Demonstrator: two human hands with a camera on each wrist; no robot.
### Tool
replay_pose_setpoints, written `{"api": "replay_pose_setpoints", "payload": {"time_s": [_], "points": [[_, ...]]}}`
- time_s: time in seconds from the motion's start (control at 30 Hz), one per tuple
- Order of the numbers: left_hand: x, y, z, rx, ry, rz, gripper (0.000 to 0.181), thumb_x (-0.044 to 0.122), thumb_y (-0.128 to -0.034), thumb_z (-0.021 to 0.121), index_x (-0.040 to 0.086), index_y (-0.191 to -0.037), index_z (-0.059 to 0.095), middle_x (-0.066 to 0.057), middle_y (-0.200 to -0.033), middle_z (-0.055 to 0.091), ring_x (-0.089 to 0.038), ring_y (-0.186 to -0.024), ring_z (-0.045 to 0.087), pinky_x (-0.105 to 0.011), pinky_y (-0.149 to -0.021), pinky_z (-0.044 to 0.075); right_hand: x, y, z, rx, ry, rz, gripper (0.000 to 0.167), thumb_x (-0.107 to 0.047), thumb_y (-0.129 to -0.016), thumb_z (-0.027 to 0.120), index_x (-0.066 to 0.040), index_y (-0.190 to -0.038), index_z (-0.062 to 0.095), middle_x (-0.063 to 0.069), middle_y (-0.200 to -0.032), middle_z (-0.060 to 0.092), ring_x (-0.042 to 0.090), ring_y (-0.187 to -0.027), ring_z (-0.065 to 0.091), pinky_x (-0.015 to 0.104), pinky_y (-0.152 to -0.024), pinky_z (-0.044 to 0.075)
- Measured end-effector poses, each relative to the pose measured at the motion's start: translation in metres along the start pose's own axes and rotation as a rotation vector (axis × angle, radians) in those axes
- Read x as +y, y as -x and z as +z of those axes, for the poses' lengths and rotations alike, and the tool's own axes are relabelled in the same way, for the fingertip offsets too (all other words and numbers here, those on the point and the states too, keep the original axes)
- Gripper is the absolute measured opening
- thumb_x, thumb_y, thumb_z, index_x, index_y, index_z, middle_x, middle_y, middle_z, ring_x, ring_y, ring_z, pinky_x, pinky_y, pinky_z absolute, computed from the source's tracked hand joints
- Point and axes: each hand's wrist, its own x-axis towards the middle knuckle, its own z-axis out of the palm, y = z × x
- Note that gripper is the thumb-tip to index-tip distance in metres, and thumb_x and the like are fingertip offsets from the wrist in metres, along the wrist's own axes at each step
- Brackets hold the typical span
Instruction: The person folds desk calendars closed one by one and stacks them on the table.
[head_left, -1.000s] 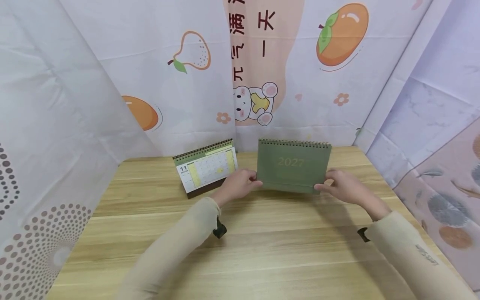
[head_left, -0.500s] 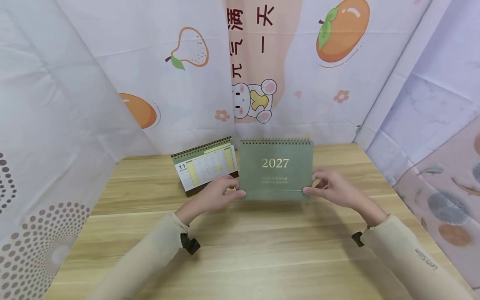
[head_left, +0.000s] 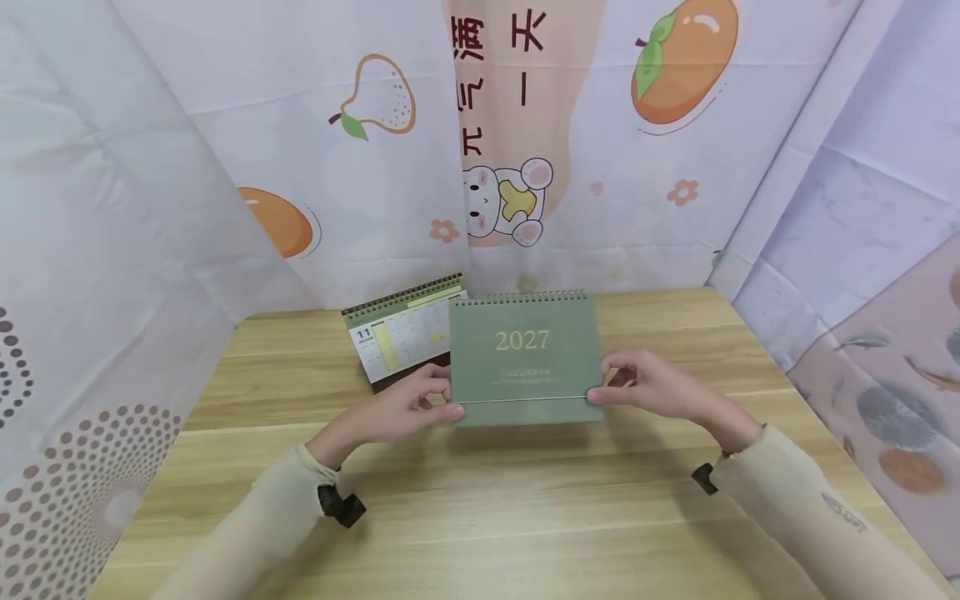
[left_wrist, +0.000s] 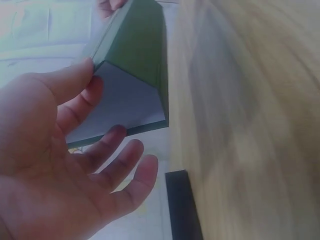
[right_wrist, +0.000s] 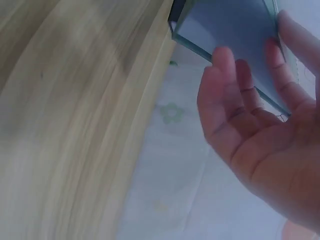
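Green calendar [head_left: 525,360]: left hand [head_left: 393,406] and right hand [head_left: 662,385] pinch it.

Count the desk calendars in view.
2: the green 2027 calendar, held between the left hand and right hand; the calendar showing 11, on the table, partly hidden behind it.

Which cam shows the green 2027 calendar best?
Head: the green calendar faces it, number and spiral binding visible. Left wrist shows one end, partly behind left fingers, plus a green side; right wrist, part of the other end, cropped and partly behind right fingers.
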Motion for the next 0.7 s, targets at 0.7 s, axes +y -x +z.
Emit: {"api": "replay_pose_setpoints", "payload": {"time_s": [0.7], "points": [[-0.005, 0.024, 0.0, 0.078, 0.065, -0.075, 0.02, 0.03, -0.1036, 0.062, 0.017, -0.09, 0.056, -0.022, -0.15, 0.033, -0.041, -0.13, 0.048, -0.043, -0.091, 0.053, -0.004, -0.01, 0.012, -0.058, -0.147, 0.041, 0.015, -0.021, -0.095, 0.074, -0.01, -0.094, 0.064, 0.006, -0.083, 0.061, 0.026, -0.077, 0.062, 0.028, -0.068, 0.049]]}}
